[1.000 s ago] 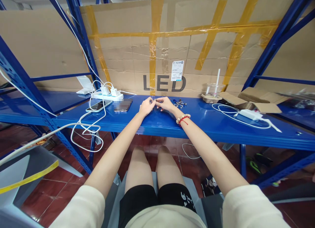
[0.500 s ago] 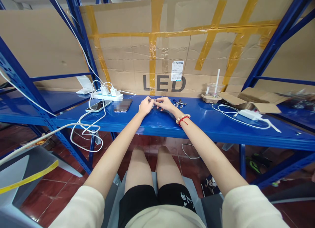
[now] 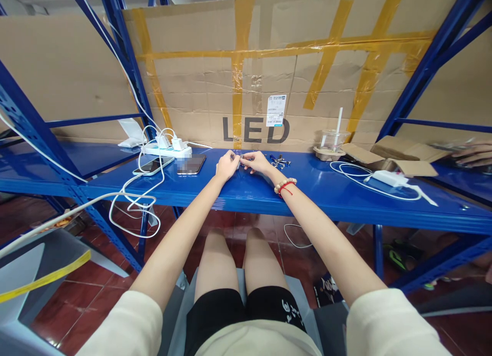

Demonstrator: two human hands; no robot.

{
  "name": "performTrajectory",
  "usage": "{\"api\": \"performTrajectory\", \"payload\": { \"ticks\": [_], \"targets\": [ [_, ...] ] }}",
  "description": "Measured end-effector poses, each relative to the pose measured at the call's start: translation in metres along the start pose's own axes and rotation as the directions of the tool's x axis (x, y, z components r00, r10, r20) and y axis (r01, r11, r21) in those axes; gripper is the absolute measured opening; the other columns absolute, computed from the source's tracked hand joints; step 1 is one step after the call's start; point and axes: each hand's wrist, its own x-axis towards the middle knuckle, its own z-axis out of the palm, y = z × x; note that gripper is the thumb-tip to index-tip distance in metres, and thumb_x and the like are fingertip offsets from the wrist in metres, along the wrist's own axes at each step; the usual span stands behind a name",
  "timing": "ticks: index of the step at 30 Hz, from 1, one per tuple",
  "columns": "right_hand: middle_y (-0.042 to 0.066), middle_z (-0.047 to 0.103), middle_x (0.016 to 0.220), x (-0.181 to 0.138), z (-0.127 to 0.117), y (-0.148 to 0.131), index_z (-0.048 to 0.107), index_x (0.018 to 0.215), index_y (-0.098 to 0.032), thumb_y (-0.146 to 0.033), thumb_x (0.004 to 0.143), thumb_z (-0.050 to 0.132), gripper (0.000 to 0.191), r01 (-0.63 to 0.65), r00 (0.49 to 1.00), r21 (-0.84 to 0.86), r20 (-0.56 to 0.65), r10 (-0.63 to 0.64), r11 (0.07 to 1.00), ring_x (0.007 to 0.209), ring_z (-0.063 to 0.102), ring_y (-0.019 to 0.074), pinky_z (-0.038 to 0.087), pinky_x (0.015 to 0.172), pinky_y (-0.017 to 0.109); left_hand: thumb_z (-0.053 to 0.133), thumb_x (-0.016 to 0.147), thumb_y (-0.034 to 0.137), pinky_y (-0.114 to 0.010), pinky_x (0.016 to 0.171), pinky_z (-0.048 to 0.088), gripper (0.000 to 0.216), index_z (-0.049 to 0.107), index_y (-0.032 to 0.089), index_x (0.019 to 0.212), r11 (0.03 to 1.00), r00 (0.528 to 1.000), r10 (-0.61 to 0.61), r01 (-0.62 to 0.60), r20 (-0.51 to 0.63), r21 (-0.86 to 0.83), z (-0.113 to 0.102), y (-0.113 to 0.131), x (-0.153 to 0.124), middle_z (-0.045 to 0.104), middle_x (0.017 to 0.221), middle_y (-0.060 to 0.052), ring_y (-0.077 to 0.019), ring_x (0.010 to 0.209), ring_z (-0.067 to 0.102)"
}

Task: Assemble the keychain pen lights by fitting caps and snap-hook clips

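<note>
Over the blue shelf top (image 3: pixel 246 192), my left hand (image 3: pixel 228 165) and my right hand (image 3: pixel 257 162) meet fingertip to fingertip. Both are closed in a pinch around something small, partly shiny, that the fingers mostly cover; its kind cannot be made out. Just right of my right hand lies a small pile of metal pieces (image 3: pixel 280 162), silver with some dark or blue parts, too small to name. A beaded bracelet (image 3: pixel 285 185) and a red cord circle my right wrist.
Left of my hands lie two phones, a dark one (image 3: pixel 197 164) and one under cables (image 3: pixel 151 165), before a white power strip (image 3: pixel 169 150). To the right stand a plastic cup with straw (image 3: pixel 333 139), a white adapter (image 3: pixel 390 178) and an opened carton (image 3: pixel 407 150). Another person's hand (image 3: pixel 474 154) shows far right.
My two hands stay pinched together in nearly the same place. At the far right edge, another person's hand has come into view over the clear plastic bags.
</note>
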Motion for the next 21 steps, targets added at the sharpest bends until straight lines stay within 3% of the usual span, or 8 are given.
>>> {"api": "performTrajectory", "payload": {
  "ticks": [10,21],
  "targets": [
    [0.007,0.068,0.080,0.0010,0.0003,0.0013,0.066,0.080,-0.011,-0.026,0.077,0.065,0.016,-0.016,1.000,-0.008,-0.018,0.016,1.000,0.053,0.056,0.0063,0.043,0.034,0.010,0.043,0.077,0.024,-0.027,0.069,0.039,0.007,0.051,0.023,0.078,1.000,0.999,0.011,-0.012,0.032,0.023,-0.0009,-0.0032,0.0006,0.064,0.074,-0.001,-0.0185,0.076,0.058],
    [0.008,0.068,0.086,-0.0008,-0.0001,-0.0009,0.067,0.086,-0.010,-0.024,0.079,0.063,0.017,-0.030,0.999,-0.004,-0.019,0.030,1.000,0.053,0.056,0.0058,0.044,0.033,0.010,0.040,0.073,0.011,-0.026,0.067,0.036,0.013,0.047,0.021,0.070,0.998,1.000,0.015,-0.016,0.012,0.059,-0.0025,-0.0016,0.0009,0.065,0.074,-0.002,-0.0180,0.079,0.057]
  ]
}}
